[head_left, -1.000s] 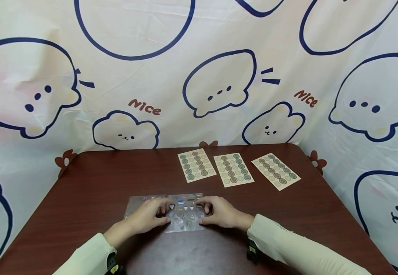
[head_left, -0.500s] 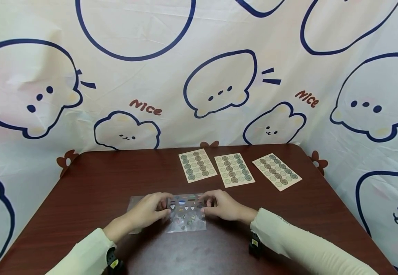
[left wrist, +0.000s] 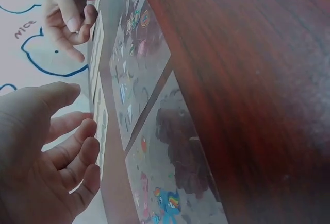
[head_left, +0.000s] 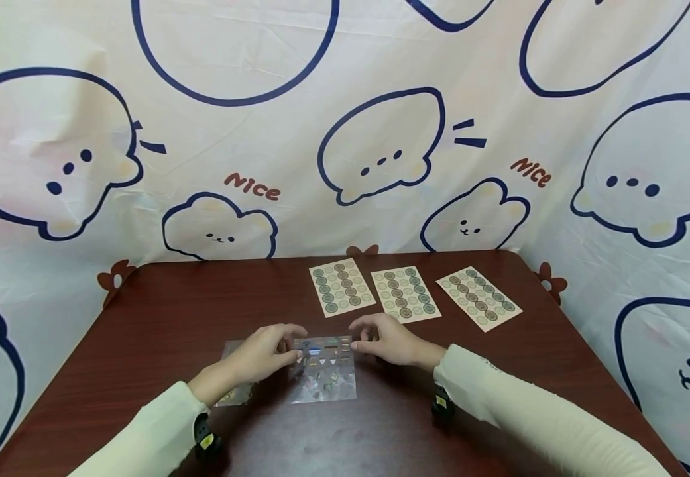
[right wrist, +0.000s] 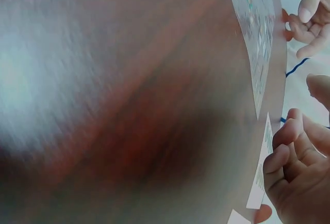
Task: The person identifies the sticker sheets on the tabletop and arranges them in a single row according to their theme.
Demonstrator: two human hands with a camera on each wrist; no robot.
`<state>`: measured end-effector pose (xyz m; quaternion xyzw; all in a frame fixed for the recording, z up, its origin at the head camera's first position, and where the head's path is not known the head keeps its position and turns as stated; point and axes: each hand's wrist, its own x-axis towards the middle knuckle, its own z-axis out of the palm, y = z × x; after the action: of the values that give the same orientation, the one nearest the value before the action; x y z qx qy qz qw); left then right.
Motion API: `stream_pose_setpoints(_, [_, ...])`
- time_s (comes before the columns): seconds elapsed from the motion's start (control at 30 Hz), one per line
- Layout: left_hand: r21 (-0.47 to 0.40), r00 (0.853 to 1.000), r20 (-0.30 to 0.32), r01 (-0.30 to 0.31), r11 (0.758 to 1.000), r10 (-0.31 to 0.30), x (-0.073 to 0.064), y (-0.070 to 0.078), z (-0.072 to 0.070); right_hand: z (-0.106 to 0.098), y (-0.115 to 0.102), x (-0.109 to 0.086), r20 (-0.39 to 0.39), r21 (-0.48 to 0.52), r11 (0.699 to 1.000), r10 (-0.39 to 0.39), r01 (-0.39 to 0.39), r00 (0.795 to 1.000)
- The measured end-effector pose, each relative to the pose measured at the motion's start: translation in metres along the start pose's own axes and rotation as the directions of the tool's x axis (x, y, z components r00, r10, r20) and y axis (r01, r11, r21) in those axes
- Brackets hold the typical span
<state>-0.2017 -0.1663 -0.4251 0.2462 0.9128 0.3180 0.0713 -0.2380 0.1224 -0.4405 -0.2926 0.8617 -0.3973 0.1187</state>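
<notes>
Two clear plastic sticker sheets lie side by side on the dark wood table. The right sticker sheet [head_left: 323, 385] carries small coloured stickers. My left hand [head_left: 263, 356] is raised over the left sticker sheet [head_left: 237, 396] and covers much of it in the head view. A blue pony sticker [left wrist: 167, 201] shows on that sheet in the left wrist view. My right hand [head_left: 389, 340] is held up by the right sheet's far right corner. In the right wrist view its fingers [right wrist: 281, 159] are loosely bent with nothing between them. The left hand's fingers are loosely bent too, and hold nothing.
Three cream paper sheets with rows of round printed marks lie at the back: a left paper [head_left: 342, 287], a middle paper [head_left: 405, 295] and a right paper [head_left: 479, 299]. A patterned cloth [head_left: 297, 218] hangs behind the table [head_left: 201, 298].
Both hands have lifted off the right sticker sheet, upward and away from the person. More of the left sheet's near corner shows. The sheets and papers lie about where they were.
</notes>
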Motion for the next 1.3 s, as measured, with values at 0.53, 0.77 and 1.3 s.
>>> stream_pose_setpoints(0.53, [-0.017, 1.000, -0.016, 0.018, 1.000, -0.018, 0.021, 0.000, -0.007, -0.027, 0.007, 0.022, -0.075, -0.077, 0.996, 0.044, -0.050, 0.996])
stream_pose_setpoints(0.77, [-0.003, 0.996, -0.015, 0.087, 0.996, -0.087, 0.031, -0.006, -0.005, -0.035, 0.017, 0.032, -0.101, -0.103, 0.992, 0.068, -0.079, 0.993])
stream_pose_setpoints(1.3, [0.117, 0.989, -0.048, 0.145, 0.982, -0.140, 0.057, -0.020, -0.014, -0.044, 0.025, 0.050, -0.176, -0.164, 0.970, 0.148, -0.178, 0.973])
